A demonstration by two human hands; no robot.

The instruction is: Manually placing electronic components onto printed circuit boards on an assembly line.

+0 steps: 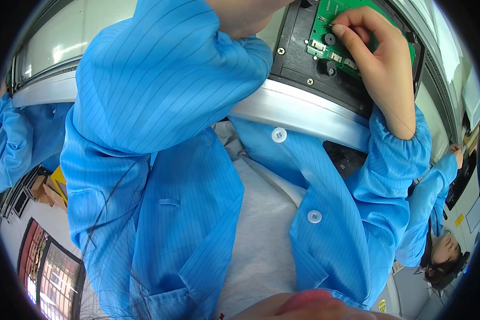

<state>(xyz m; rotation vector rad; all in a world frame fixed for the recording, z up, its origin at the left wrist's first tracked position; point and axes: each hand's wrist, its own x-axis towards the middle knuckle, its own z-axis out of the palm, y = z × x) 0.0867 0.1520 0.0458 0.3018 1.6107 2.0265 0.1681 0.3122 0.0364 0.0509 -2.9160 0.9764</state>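
My right hand [376,58] reaches over a green circuit board [316,47] at the upper right. Its thumb and forefinger are pinched together at the board's left part, around a small electronic component [329,25] that is hard to make out. Just below the fingertips stands a round black buzzer-like part [329,39], with white connectors [336,56] along the board's near edge. The board lies in a black fixture [293,66] with screws. My left arm [170,69] bends up across the view; only its bare wrist [245,16] shows, and the left hand is beyond the top edge.
A silver metal rail [304,109] runs between my body and the fixture. Another person in blue [429,205] is at the right, and a blue sleeve [10,144] of someone else shows at the far left. Cardboard [48,193] and a barred window [50,266] are lower left.
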